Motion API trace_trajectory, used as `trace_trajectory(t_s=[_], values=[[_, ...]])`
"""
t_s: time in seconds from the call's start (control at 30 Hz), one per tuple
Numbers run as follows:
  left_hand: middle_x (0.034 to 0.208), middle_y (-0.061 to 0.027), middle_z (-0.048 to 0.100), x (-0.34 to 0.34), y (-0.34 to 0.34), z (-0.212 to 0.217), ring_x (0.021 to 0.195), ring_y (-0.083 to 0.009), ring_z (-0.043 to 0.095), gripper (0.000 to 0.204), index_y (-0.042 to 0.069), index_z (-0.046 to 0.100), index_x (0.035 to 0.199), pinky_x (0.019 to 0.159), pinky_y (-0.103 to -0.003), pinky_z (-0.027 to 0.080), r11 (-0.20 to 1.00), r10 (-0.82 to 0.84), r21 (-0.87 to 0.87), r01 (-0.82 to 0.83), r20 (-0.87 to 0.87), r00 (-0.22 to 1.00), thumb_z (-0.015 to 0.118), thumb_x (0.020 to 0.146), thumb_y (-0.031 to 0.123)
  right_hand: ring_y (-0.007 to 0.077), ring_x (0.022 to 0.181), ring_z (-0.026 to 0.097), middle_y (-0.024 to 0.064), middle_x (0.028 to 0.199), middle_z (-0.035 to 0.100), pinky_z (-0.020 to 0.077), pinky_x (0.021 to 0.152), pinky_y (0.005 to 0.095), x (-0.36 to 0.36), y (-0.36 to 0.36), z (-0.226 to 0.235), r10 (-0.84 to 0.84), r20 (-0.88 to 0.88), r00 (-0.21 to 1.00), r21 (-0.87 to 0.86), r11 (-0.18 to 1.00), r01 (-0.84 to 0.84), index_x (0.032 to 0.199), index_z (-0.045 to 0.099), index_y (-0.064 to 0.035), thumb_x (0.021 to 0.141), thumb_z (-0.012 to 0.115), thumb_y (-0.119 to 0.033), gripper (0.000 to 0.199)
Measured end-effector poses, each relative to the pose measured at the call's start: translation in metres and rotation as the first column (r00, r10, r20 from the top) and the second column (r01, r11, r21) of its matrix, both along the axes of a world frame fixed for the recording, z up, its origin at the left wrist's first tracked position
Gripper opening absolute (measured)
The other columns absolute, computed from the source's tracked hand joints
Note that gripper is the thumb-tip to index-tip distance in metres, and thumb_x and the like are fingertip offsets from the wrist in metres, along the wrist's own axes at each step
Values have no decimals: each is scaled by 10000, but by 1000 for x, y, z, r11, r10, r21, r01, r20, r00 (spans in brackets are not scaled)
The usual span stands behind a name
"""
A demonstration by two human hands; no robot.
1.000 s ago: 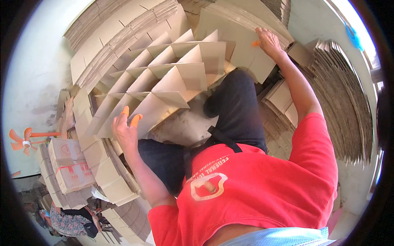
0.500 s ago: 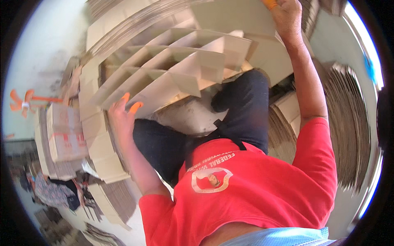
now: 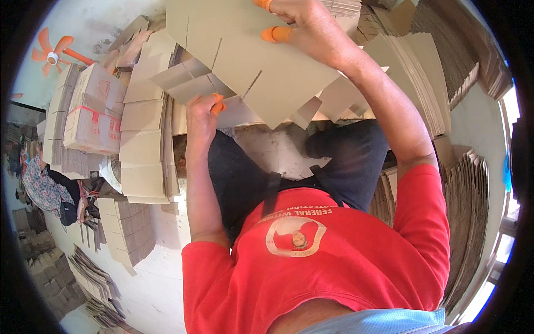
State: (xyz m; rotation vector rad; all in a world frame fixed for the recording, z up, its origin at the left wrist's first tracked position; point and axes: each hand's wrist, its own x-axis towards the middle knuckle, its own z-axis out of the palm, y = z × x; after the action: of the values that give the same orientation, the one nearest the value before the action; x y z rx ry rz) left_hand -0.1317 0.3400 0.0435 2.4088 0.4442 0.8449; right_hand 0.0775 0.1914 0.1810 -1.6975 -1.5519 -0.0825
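A large, flat, slotted cardboard sheet (image 3: 239,55) spans the area before me, tilted, with dark slits along its near left side. My right hand (image 3: 317,30), orange finger covers on its thumb and a finger, grips the sheet near its right side, the thumb lying on top. Below the sheet's left edge, my left hand (image 3: 203,114) is closed in a pinch at a cardboard divider (image 3: 192,86), also with orange covers. The sheet hides most of the divider, and what lies between the left fingertips is partly hidden.
Stacked cardboard sheets (image 3: 144,150) stand at my left, beside a taped carton (image 3: 94,111) and an orange fan (image 3: 52,57). More stacks (image 3: 414,78) rise at the right. Another person in a flowered top (image 3: 47,186) is at the far left. My knees frame the work.
The right hand has come leftward from the far right, and a flat sheet now covers the divider grid. My left hand has closed from spread fingers. The whole view has shifted.
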Motion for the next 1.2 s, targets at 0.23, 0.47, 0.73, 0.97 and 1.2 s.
trace_trajectory(t_s=[0.23, 0.47, 0.73, 0.97, 1.2], values=[[765, -122, 673, -1, 14, -16, 703, -298, 585, 142, 12, 681, 855, 704, -381, 473, 995, -33, 100, 32, 12, 999, 680, 718, -27, 207, 1075, 605, 185, 1149, 645, 462, 909, 292, -20, 14, 32, 54, -140, 989, -265, 960, -90, 1165, 570, 15, 817, 616, 31, 351], [732, -131, 672, 3, 18, -24, 713, -329, 571, 94, 2, 660, 801, 730, -398, 455, 991, -70, 124, 58, 93, 993, 679, 715, -28, 373, 853, 638, 231, 953, 643, 516, 751, 384, -9, 28, -3, 65, 55, 996, -65, 996, -61, 1165, 605, -37, 775, 697, -66, 403], [762, -131, 679, 2, 20, -24, 797, -355, 590, 84, 12, 648, 802, 827, -404, 443, 998, -52, 46, 51, 19, 998, 682, 731, -17, 400, 846, 619, 239, 874, 635, 509, 730, 426, -20, 56, -43, 235, 113, 965, -170, 962, -214, 1192, 548, -15, 782, 686, -91, 439], [733, -118, 624, 7, 19, -23, 731, -278, 586, 90, 31, 682, 787, 677, -377, 458, 996, -23, 88, 19, 48, 999, 682, 706, -6, 276, 534, 595, 164, 723, 620, 466, 508, 378, -47, 69, -78, 231, -96, 968, -799, 563, -213, 1169, 534, 9, 823, 668, -217, 434], [797, -114, 637, 7, 21, -23, 833, -295, 586, 292, 24, 670, 959, 790, -408, 449, 950, 45, 309, -39, -15, 999, 739, 676, 33, 261, 538, 596, 149, 681, 612, 460, 511, 389, -40, 88, -65, 288, -32, 957, -848, 499, -179, 1139, 553, -4, 829, 672, -346, 477]])
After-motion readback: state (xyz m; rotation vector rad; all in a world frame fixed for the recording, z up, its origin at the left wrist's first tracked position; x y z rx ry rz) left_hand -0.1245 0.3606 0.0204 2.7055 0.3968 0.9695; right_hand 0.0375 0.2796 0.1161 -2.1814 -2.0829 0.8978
